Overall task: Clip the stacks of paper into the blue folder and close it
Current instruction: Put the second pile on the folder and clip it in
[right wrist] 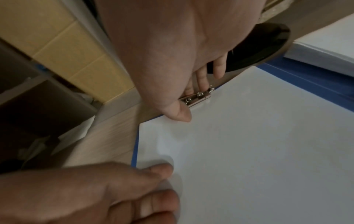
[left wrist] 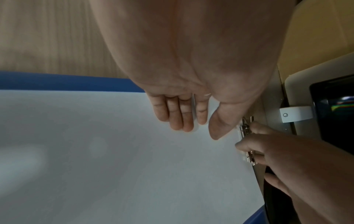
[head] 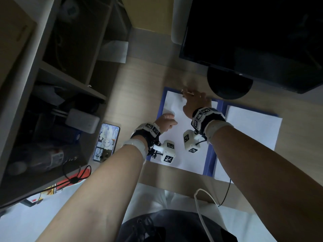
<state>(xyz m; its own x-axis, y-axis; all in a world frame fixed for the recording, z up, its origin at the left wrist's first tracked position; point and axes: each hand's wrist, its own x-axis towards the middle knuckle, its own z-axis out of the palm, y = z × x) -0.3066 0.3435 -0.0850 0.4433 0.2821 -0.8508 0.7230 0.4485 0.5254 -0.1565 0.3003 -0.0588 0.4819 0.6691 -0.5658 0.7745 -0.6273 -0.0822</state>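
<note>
While the left hand (head: 166, 122) is pressing loosely curled fingers on the paper stack (head: 185, 137), the right hand (head: 196, 103) is pinching the metal clip (right wrist: 199, 97). Clip is lying crosswise along the stack's far edge in the blue folder (head: 210, 154), nearer the right hand.

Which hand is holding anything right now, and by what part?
The right hand grips the metal clip at the top edge of the left paper stack. The left hand holds nothing, its fingers resting on that stack's left edge.

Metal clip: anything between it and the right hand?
Nothing visible. The right hand already grips the metal clip at the far edge of the left paper stack in the blue folder.
</note>
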